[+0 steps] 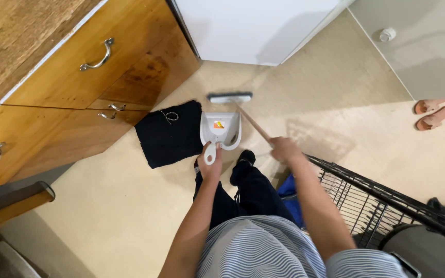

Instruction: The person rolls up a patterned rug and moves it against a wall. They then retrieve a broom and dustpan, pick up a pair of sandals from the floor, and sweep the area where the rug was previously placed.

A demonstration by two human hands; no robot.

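Sweeping dirt into the dustpan (221,128), judged from the pose. To do it well: keep the front lip of the dustpan pressed flat on the floor (336,103), tilt the handle only a little, and pull the broom (243,110) in short, light strokes toward the pan, so that dust does not slip under the lip or fly over the back wall. Better to hold the pan still while brushing. Also good to keep away from the black mat (168,134), just left of the dustpan, because its edge may catch the bristles.

Left hand (210,163): just behind the dustpan, fingers clenched around its white handle, arm stretched down and forward, wrist nearly straight. Right hand (285,150): to the right of the dustpan and slightly behind it, fingers closed around the wooden stick of the broom, forearm angled inward. Broom head lying across the floor directly beyond the open mouth of the dustpan, very near it; impossible to tell whether touching.

Dustpan resting on the floor, mouth pointing away from the body, feet in dark shoes just behind it. Wooden drawers (78,67) farther left of the dustpan, beyond the mat; black wire basket (387,201) well to the right; pair of sandals (432,113) far right.
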